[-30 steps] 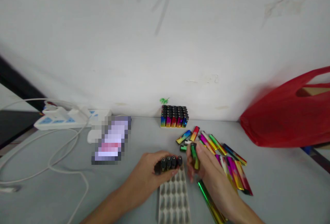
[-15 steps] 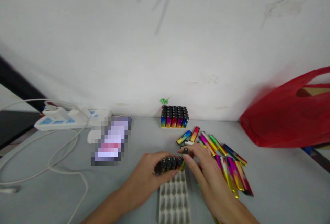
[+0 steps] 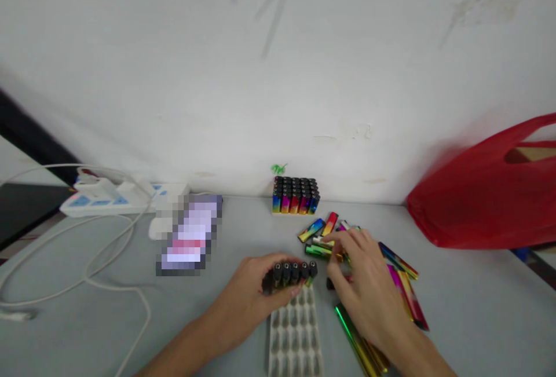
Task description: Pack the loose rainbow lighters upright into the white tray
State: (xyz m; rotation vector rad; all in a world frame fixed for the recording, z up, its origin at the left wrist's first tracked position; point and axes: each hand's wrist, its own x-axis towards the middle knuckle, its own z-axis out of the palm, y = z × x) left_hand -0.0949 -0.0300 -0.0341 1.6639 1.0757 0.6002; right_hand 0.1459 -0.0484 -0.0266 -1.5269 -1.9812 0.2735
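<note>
My left hand (image 3: 256,284) is closed round a row of several lighters (image 3: 295,274), held upright side by side with their black tops showing. Below them lies a pale tray (image 3: 295,330) with rows of small pockets; its far end is hidden by the hand and the lighters. My right hand (image 3: 360,284) is over loose metallic-coloured lighters, thumb and fingers apart and curved downward. A green lighter (image 3: 318,251) lies just left of its fingertips; whether they touch any lighter is not clear.
A block of upright lighters (image 3: 295,196) stands by the wall. More loose lighters (image 3: 410,296) lie at the right, near a red bag (image 3: 486,203). To the left are a phone (image 3: 191,235), a power strip (image 3: 125,198) and a white cable (image 3: 143,307).
The lighter in my right hand has joined the right end of the row in my left hand. My right hand has let go and moved right over the loose lighters.
</note>
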